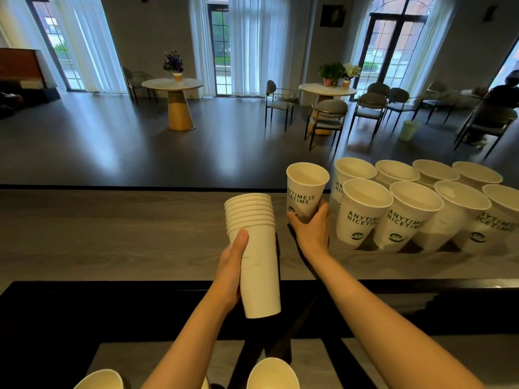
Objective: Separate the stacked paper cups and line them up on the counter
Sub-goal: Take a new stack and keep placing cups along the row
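My left hand grips a stack of several nested white paper cups, held upright above the near edge of the grey counter. My right hand holds a single white cup by its lower part; the cup is printed "ANYTIME IS NICETIME" and sits upright just left of the cups lined up on the counter. Those separated cups stand in two rows at the right, several in each, rims up, touching one another.
Two more cup rims show at the bottom edge on a lower surface. A black ledge runs below the counter. Beyond the counter is a room with round tables, chairs and a seated person at far right.
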`<state>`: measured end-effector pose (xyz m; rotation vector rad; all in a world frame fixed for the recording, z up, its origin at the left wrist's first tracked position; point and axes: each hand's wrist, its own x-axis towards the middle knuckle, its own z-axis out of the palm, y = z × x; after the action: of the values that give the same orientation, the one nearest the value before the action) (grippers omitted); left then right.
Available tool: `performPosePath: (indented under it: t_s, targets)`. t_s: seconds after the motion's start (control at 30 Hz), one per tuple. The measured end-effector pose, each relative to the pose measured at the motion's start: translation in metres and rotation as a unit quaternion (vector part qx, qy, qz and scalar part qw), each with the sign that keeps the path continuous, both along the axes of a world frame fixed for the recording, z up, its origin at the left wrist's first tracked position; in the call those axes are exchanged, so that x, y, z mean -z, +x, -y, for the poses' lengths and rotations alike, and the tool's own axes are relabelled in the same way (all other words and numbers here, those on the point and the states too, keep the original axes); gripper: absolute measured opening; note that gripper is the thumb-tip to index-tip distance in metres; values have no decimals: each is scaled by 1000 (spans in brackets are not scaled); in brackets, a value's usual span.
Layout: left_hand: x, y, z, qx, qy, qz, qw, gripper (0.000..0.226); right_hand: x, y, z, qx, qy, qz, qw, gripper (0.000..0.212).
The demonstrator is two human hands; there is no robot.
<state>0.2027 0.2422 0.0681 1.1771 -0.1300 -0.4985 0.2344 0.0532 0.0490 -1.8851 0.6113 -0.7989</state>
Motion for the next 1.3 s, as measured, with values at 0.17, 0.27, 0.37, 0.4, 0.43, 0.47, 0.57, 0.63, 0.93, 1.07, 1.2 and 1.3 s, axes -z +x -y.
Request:
performPosePath:
  t_s: [0.17,0.27,0.37,0.4,0.43,0.47,0.57,0.63,0.93,1.07,1.2,1.3]
  targets:
    - [0,-1,0,-8,-5,-1,1000,61,-2,14,8,38,-45,-22,998,67]
    - [0,-2,0,-11,-9,-4,1000,60,0,20,10,55,-55,-26,997,66]
    - [0,-3,-1,-7,-11,1,1000,62,1,23,11,70,-56,-40,995,62]
    - [-1,-3,-1,-5,-9,3,1000,63,1,24,12,72,-57,-42,995,62]
    - [-1,-3,-1,-3,-8,6,1000,63,2,25,13,74,-58,-45,995,63]
    - [-1,-3,-1,-1,-8,9,1000,63,3,25,14,74,-59,-46,994,66]
    - [-1,-3,-1,0,3,12,1000,64,6,28,17,77,-55,-52,994,68]
    - [-1,-3,-1,4,11,17,1000,63,8,29,19,78,-53,-67,993,67]
    - [-5,-6,-4,40,45,58,996,59,-2,-16,-12,10,22,-76,997,85]
    - [-6,-6,-6,75,72,87,991,86,-36,-51,-33,-113,177,38,977,38]
    - [-4,-6,-5,92,88,113,986,73,-86,-68,-32,-290,145,19,946,23]
    - [-4,-9,-4,95,85,132,983,63,-103,-70,-24,-351,134,-44,926,15]
